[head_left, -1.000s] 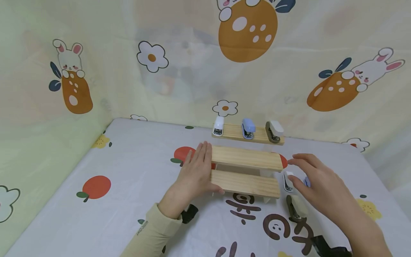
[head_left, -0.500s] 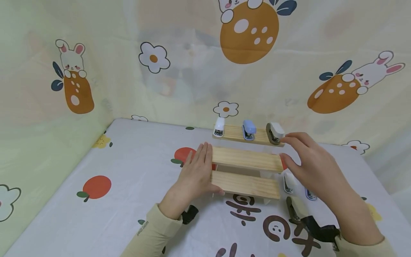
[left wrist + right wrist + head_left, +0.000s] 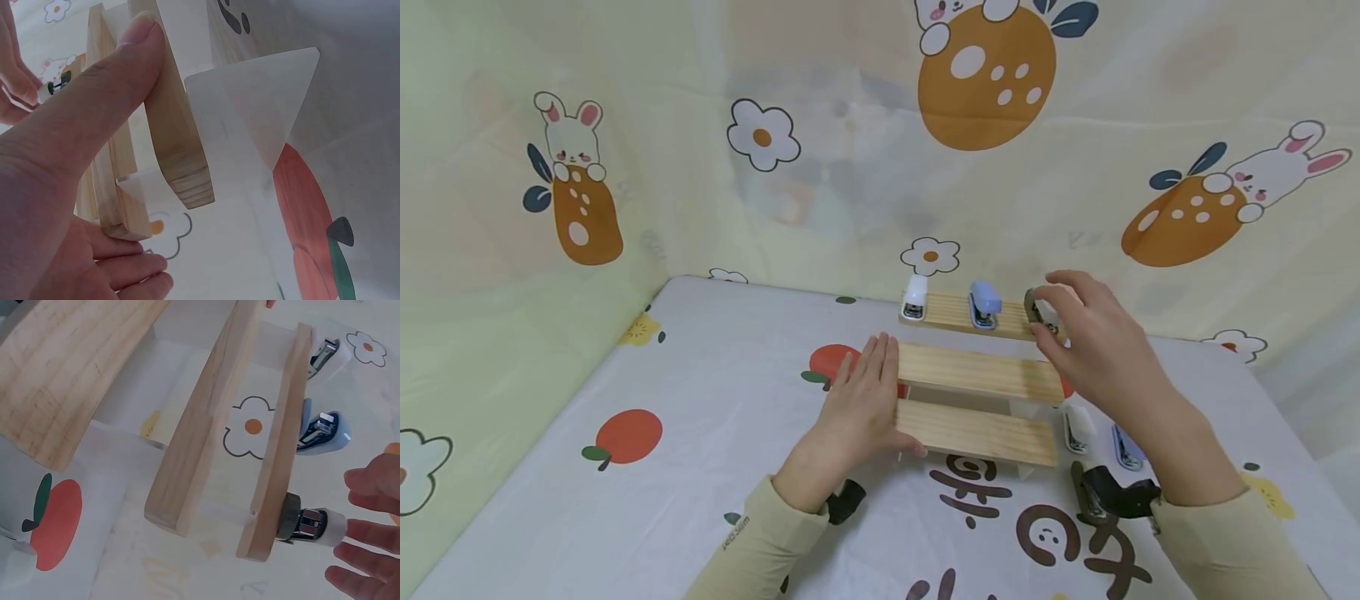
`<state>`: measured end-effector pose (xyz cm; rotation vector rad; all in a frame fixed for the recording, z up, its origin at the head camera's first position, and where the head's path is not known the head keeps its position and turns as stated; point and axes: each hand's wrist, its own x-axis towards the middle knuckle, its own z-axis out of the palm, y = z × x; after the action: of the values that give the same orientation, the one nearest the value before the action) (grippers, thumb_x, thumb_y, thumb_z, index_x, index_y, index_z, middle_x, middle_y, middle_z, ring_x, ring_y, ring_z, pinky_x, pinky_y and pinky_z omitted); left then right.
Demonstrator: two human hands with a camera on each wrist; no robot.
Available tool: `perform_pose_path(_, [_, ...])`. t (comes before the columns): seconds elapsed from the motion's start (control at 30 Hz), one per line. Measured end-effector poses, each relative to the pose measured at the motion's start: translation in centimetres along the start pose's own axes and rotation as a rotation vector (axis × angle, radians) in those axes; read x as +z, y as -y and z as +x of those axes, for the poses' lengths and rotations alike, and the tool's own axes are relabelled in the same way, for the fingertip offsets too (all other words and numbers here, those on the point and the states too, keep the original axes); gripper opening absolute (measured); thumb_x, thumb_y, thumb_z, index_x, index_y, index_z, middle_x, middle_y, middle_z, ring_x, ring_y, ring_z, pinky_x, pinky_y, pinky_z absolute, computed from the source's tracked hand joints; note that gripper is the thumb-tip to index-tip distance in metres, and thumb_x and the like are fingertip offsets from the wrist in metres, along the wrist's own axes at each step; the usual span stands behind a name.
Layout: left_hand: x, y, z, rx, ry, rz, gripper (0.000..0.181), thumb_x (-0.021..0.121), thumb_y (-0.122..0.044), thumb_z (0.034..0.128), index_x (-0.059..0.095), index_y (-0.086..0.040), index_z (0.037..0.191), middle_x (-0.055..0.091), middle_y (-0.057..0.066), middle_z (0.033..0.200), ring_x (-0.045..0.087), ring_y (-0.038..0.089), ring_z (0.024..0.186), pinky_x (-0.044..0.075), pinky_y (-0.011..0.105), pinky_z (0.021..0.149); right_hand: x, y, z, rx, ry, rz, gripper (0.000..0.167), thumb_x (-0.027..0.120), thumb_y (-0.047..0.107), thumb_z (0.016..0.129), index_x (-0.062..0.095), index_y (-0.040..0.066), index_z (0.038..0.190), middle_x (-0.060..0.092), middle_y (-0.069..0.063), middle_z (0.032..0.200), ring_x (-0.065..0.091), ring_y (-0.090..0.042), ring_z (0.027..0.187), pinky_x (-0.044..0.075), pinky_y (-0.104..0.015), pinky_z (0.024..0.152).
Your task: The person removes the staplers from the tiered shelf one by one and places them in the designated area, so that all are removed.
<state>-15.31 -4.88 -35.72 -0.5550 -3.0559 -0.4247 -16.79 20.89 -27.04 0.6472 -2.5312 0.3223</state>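
Note:
A stepped rack has a front plank (image 3: 977, 432), a middle plank (image 3: 981, 372) and a back plank (image 3: 947, 309). My left hand (image 3: 853, 412) lies at the left ends of the nearer two, fingers straight, thumb (image 3: 140, 37) resting on the front plank. White (image 3: 914, 297), blue (image 3: 985, 304) and grey-and-white (image 3: 1042, 311) staplers stand on the back plank. My right hand (image 3: 1108, 354) is at the grey-and-white stapler (image 3: 312, 525); its spread fingers reach the white end, and I cannot tell whether they touch.
Right of the rack, a white stapler (image 3: 1078, 429) and a blue one (image 3: 1127, 448) lie on the patterned cloth (image 3: 715, 433). A dark-sided stapler (image 3: 1084, 492) sits nearer me, partly covered by the right wrist's black camera mount (image 3: 1123, 493). Printed curtains hang behind.
My right hand has moved back and a little left, from beside the middle plank's right end to the grey-and-white stapler. My left hand has stayed on the rack.

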Motion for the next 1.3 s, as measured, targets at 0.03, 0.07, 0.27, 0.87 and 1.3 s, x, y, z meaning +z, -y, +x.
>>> perform_pose_path(0.03, [0.0, 0.0, 0.0, -0.002, 0.001, -0.001, 0.143, 0.088, -0.062, 0.0557, 0.012, 0.004, 0.157, 0.016, 0.018, 0.165, 0.016, 0.031, 0.154, 0.018, 0.051, 0.124, 0.1, -0.1, 0.2, 0.011, 0.010, -0.002, 0.033, 0.074, 0.000, 0.081, 0.063, -0.002, 0.113, 0.054, -0.027, 0.132, 0.050, -0.046, 0.121, 0.051, -0.063, 0.090])
perform_pose_path(0.07, [0.0, 0.0, 0.0, -0.003, 0.002, -0.002, 0.143, 0.088, -0.062, 0.0557, 0.012, 0.004, 0.157, 0.016, 0.018, 0.165, 0.016, 0.031, 0.154, 0.018, 0.051, 0.124, 0.3, -0.1, 0.4, 0.022, 0.020, -0.004, 0.033, 0.074, 0.001, 0.082, 0.063, -0.001, 0.113, 0.053, -0.027, 0.133, 0.049, -0.046, 0.123, 0.050, -0.063, 0.092])
perform_pose_path(0.27, [0.1, 0.0, 0.0, -0.004, 0.001, -0.011, 0.143, 0.089, -0.062, 0.0556, 0.012, 0.003, 0.157, 0.016, 0.018, 0.166, 0.016, 0.030, 0.154, 0.018, 0.051, 0.124, 1.0, -0.5, 1.2, 0.052, 0.063, 0.011, 0.037, 0.070, 0.002, 0.084, 0.061, -0.004, 0.119, 0.050, -0.028, 0.138, 0.046, -0.047, 0.128, 0.048, -0.064, 0.096])
perform_pose_path(0.87, [0.2, 0.1, 0.1, -0.002, -0.006, 0.004, 0.143, 0.088, -0.063, 0.0555, 0.012, 0.003, 0.157, 0.016, 0.018, 0.165, 0.016, 0.030, 0.155, 0.018, 0.050, 0.125, 3.5, -1.6, 1.8, 0.045, 0.136, 0.043, 0.030, 0.056, -0.003, 0.092, 0.059, -0.015, 0.118, 0.052, -0.035, 0.129, 0.054, -0.052, 0.115, 0.049, -0.062, 0.093])
perform_pose_path(1.3, [0.1, -0.1, 0.0, -0.014, 0.012, -0.001, 0.142, 0.088, -0.062, 0.0569, 0.010, 0.002, 0.157, 0.014, 0.017, 0.166, 0.014, 0.030, 0.155, 0.017, 0.050, 0.125, 3.0, -1.1, 1.5, 0.107, 0.175, 0.056, 0.032, 0.057, -0.002, 0.092, 0.057, -0.015, 0.121, 0.048, -0.036, 0.134, 0.055, -0.053, 0.115, 0.051, -0.062, 0.091])
